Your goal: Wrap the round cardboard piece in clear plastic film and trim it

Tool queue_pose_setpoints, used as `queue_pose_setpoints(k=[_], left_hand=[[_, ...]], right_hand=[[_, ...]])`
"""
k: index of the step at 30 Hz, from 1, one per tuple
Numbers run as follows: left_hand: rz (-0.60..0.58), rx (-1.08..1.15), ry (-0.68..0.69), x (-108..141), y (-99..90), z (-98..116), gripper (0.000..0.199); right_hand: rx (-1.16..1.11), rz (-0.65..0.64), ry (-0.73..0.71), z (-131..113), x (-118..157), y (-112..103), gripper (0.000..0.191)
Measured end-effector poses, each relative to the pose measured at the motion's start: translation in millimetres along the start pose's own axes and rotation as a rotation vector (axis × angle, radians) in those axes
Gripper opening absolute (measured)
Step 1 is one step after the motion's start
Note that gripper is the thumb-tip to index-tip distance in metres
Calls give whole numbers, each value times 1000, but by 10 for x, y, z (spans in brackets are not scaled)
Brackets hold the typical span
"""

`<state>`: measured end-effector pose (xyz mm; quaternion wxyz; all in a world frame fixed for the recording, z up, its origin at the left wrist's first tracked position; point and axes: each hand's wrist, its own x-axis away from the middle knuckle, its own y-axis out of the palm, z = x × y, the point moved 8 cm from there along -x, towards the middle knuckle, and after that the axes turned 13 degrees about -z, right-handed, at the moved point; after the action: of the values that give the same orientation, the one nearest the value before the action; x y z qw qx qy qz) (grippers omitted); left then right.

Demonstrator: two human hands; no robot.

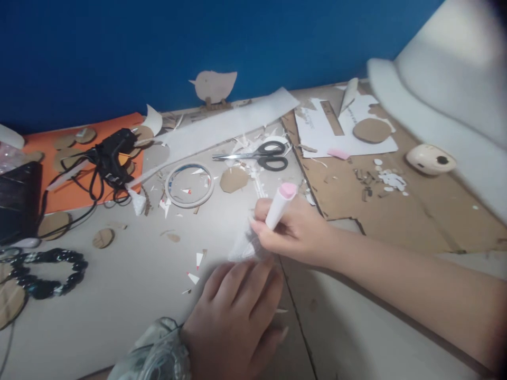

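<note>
A white marker with a pink end is gripped in my right hand, its pink end tilted up. Its lower tip is hidden behind my fingers. Under that hand lies a pale, partly see-through piece, blurred and too unclear to name. My left hand rests palm down, fingers stretched out, with the fingertips at the near edge of this piece. Above both hands are a pair of black-handled scissors, a roll of tape and a cardboard disc.
A black glue gun with its cord lies on orange paper at left. A dark beaded bracelet is nearer. A cardboard bird stands by the blue wall. Paper scraps litter the surface; a cardboard sheet lies at right.
</note>
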<state>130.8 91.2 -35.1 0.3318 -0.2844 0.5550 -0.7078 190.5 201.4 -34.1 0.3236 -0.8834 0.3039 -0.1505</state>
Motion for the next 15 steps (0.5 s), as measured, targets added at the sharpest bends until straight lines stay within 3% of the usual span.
queue_pose_setpoints(k=[15], left_hand=[[27,-38,34,13,-13,27,41]], right_hand=[[30,-81,-39,-74,-25,74,30]])
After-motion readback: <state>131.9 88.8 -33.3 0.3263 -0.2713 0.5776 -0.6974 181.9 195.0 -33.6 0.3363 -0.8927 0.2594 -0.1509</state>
